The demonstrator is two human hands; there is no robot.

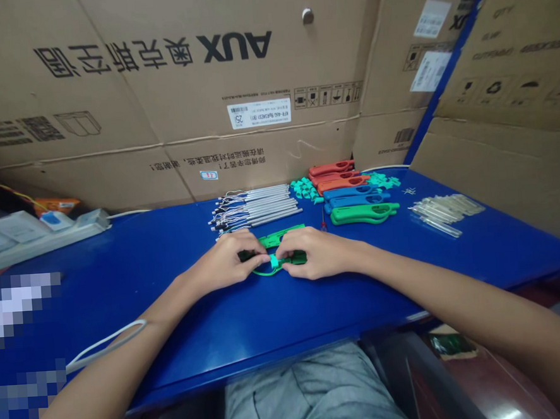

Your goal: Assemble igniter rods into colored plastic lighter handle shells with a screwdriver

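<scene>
Near the middle of the table, my left hand [233,260] and my right hand [311,253] face each other, fingers bent and close together. A small teal plastic piece [274,261] is pinched between their fingertips. Directly below it lies a green lighter casing half [265,273], its curved guard showing under my fingers. The right fingers also cover part of this casing, so whether they grip it is hidden. Just behind the hands, another green casing half [275,238] lies flat, partly covered by the right hand.
Silver metal tubes with wires [265,204] lie behind my hands. To their right are teal pieces [305,189], red, blue and green lighter casings [363,214], a small screwdriver [323,222] and clear plastic parts [446,211]. A power strip [86,224] sits left; cardboard [169,102] walls the back.
</scene>
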